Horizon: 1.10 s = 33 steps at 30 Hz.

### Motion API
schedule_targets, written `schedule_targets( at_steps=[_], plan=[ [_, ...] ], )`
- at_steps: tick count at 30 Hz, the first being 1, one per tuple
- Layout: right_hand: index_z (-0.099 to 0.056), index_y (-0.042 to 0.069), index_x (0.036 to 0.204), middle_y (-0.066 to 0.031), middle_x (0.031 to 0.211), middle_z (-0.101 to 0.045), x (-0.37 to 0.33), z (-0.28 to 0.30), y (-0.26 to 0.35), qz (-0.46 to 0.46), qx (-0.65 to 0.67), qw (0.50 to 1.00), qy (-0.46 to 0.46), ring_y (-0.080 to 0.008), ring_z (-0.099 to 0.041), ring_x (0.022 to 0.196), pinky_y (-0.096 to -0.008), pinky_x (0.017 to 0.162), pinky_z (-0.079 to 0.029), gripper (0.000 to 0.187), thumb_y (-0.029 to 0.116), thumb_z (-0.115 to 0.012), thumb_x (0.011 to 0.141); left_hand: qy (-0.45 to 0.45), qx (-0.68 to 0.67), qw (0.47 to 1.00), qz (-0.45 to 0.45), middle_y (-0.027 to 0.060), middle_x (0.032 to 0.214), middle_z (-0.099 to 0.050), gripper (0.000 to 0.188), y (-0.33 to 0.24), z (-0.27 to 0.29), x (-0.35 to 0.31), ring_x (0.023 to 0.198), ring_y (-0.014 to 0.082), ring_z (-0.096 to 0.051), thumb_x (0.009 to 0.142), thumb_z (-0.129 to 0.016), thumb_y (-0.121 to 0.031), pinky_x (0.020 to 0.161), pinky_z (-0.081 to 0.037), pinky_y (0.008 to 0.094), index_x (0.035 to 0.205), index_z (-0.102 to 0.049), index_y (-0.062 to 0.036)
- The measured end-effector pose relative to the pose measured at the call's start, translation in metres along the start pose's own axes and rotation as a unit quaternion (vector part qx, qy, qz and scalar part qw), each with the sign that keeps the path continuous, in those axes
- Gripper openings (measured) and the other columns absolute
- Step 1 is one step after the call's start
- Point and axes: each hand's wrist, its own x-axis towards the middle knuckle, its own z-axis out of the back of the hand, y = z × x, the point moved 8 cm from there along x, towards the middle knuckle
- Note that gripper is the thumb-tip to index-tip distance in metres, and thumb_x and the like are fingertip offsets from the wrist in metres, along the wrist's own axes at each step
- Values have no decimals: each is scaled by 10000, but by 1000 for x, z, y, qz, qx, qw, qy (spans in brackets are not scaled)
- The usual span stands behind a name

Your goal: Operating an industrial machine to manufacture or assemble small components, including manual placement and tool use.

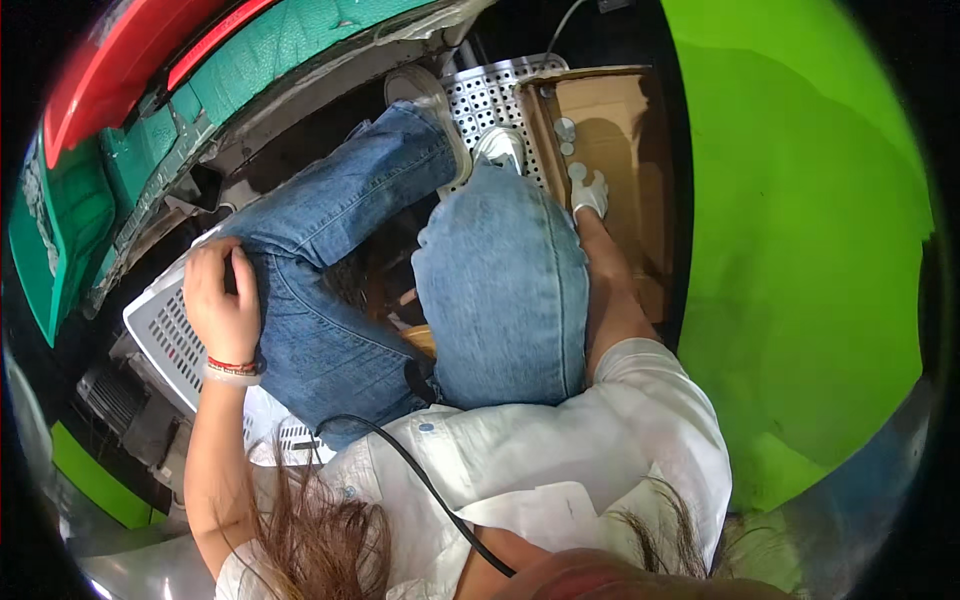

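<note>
My bare left hand (222,305) rests on my left thigh, thumb apart from the fingers, holding nothing I can see. A red string bracelet and a pale band circle its wrist. My right hand (590,193), in a white glove, reaches down past my right knee into an open cardboard box (605,100). Its thumb and a finger stand apart. One small pale round disc (577,172) lies right at the fingertips; whether it is touched is hard to tell. More such discs (565,129) lie farther up along the box's left side.
I sit on a white perforated plastic seat (170,325). My shoes stand near a metal plate with holes (490,95). A green panel (790,250) rises at the right; a worn green and red padded part (150,140) is at the upper left. A black cable (410,460) crosses my shirt.
</note>
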Motion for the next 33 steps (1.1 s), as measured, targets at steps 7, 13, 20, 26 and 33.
schedule_targets(
  at_steps=[7, 13, 20, 26, 33],
  plan=[
    [-603, 90, 1134, -236, 1052, -596, 38, -10, 28, -25, -64, 993, 92, -413, -571, 988, -484, 868, -454, 434, 368, -559, 803, 20, -5, 1000, -2, 137, 871, -611, 70, 3, -4, 5, 834, 325, -567, 830, -571, -28, 782, -444, 389, 891, -601, -12],
    [-552, 20, 998, -175, 891, -613, 49, 18, 99, 182, 202, 961, -59, -316, -607, 658, -422, 643, -499, 215, 178, -577, 854, 15, 4, 1000, -7, 134, 871, -613, 68, 4, -5, 4, 839, 319, -572, 823, -574, -21, 784, -445, 387, 885, -599, -14],
    [-635, 47, 928, -151, 833, -635, 87, -28, 109, 110, -16, 984, 141, -222, -623, 667, -386, 526, -470, 313, 348, -579, 859, 6, 1, 1000, -1, 121, 864, -613, 67, 4, -4, 6, 815, 314, -573, 799, -580, -12, 758, -452, 389, 864, -592, -22],
    [-679, 34, 977, -135, 942, -682, 101, -53, 122, 329, -120, 933, 78, -293, -634, 883, -385, 773, -482, 437, 434, -619, 811, 0, -30, 999, 16, 154, 797, -607, 134, 14, -5, 1, 773, 348, -574, 722, -616, -101, 716, -456, 452, 836, -603, -32],
    [-667, 28, 955, -145, 969, -673, 117, -45, 91, 139, -80, 983, 87, -314, -632, 887, -393, 762, -494, 371, 366, -630, 806, -17, -24, 999, 24, 106, 806, -598, 94, 14, 7, 0, 823, 297, -577, 755, -607, -107, 748, -458, 401, 836, -605, -59]
  ],
)
